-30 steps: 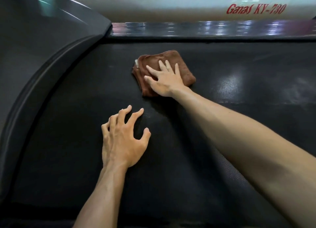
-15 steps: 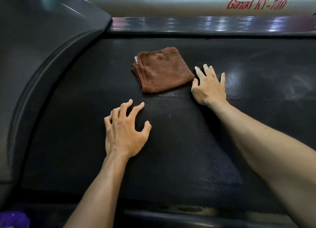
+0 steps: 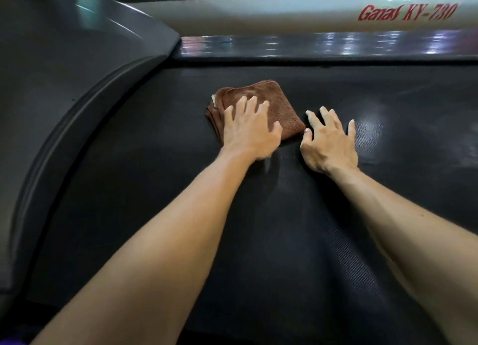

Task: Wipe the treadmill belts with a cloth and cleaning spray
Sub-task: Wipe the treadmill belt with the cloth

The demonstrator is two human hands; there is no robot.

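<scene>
My left hand (image 3: 252, 130) lay flat, fingers straight, on the folded cloth (image 3: 279, 114); my right hand (image 3: 328, 140) rested spread on the belt (image 3: 258, 241) just right of it, holding nothing. Recommended: even palm pressure, overlapping strokes, cloth kept folded.

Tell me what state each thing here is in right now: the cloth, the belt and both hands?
Cloth: brown, folded into a square, lying flat on the belt.
Belt: black, textured, with a shiny patch to the right of the right hand.
Left hand: laid on the cloth, fingers straight and spread; slightly blurred.
Right hand: on the belt just right of the cloth, fingers spread, holding nothing.
</scene>
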